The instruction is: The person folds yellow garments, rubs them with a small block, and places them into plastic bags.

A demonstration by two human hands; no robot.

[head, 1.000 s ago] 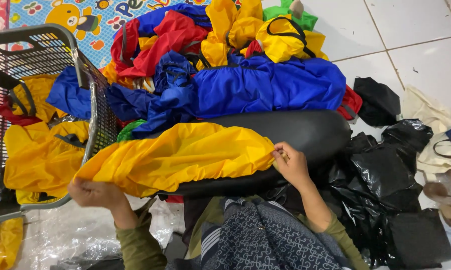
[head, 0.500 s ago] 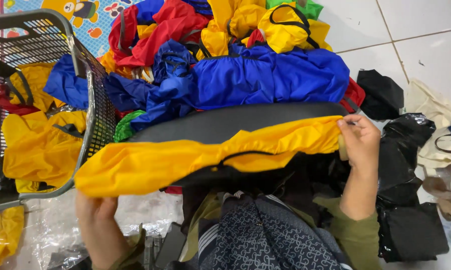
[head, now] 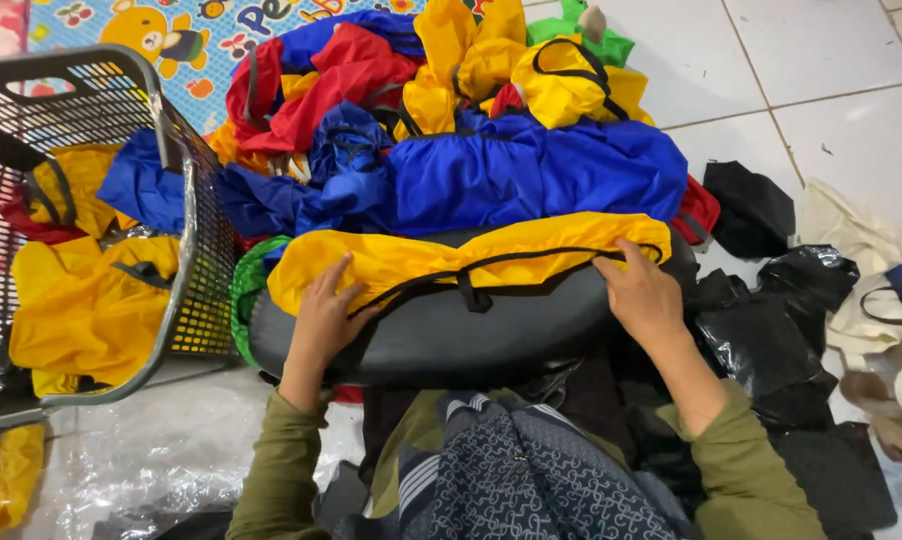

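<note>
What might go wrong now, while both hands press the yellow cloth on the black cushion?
The yellow cloth lies folded along the far edge of the rounded black cushion, so it may slide off toward the blue pile. Its black strap hangs loose between the left hand and the right hand and might get trapped in a fold.

I am pressing my left hand (head: 323,318) and right hand (head: 643,296) on a bright yellow fabric bag with thin black straps (head: 451,258), which is lying over a smooth black oval cushion (head: 441,335). Behind it a royal blue fabric bundle (head: 531,175) is showing among red, yellow and green pieces, and a dark grey plastic mesh basket (head: 186,250) is showing more yellow cloth. My olive green sleeves (head: 271,470) are framing a navy cloth patterned with pale scrollwork (head: 531,480).
</note>
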